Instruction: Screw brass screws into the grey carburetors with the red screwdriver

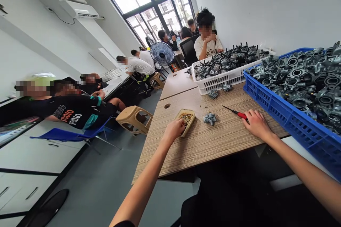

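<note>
- Brass-coloured pieces (188,116) are lying in the tray (190,126), at nine o'clock from the grey metal part (210,118).
- Left hand (174,129) is resting in it, curled; whether gripping anything, I cannot tell.
- Right hand (256,122) is gripping the red-handled screwdriver (241,115) at three o'clock.
- One should be pinching pieces singly, keeping the tray level.

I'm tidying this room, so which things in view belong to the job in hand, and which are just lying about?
Likely part of the job:
tray of small brass-coloured pieces, left hand in it
red-handled screwdriver, in the right hand
metal part between the hands
blue crate and white basket of metal parts

Apparently just around:
fan
tan stool
</note>
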The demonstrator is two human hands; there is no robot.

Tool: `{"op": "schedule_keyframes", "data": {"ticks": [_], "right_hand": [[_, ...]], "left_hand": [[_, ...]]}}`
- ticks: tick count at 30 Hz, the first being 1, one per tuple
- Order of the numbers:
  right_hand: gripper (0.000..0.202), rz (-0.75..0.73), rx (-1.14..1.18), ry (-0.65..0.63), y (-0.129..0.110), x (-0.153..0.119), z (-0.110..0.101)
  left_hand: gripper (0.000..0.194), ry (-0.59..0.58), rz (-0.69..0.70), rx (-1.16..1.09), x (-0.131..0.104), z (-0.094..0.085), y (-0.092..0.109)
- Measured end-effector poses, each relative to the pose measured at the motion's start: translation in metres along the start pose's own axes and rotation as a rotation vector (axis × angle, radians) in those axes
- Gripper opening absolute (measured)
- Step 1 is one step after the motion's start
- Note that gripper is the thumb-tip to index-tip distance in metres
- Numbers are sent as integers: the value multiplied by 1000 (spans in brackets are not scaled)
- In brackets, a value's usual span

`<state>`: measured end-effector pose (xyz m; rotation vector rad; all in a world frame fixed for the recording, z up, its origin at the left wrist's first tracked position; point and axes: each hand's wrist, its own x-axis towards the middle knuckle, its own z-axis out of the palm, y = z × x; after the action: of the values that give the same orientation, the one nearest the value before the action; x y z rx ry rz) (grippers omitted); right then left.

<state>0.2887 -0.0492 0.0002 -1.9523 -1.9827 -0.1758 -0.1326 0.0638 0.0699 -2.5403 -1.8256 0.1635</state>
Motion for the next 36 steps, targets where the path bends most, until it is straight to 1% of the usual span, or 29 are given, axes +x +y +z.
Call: {"op": "schedule_keyframes", "data": {"ticks": [12,18,21,25,28,30,32,34,36], "right_hand": [[26,1,23,-4,0,1,4],[25,8,21,-19,-2,1,1],[25,12,24,-34,-3,1,-1],[24,12,30,-33,-3,1,-1],[23,15,38,-30,-4,0,-1],[23,16,46,-29,-5,0,-2],[23,19,51,-30,-6,0,-3],[24,21,56,-32,-7,-1,-4],[24,20,57,-28,-7,0,-4]], "left_hand": [[12,19,-46,-112,-1,-3,3],[13,6,-19,-225,3,1,-5],[12,-9,-14,-207,5,0,-6],[11,4,-20,-175,5,0,-3],[8,64,-55,-231,1,-1,0],[7,151,-87,-274,-3,-4,2],[8,262,-100,-318,-8,-10,6],[9,362,-70,-364,-14,-17,16],[10,412,-1,-395,-19,-23,31]]}}
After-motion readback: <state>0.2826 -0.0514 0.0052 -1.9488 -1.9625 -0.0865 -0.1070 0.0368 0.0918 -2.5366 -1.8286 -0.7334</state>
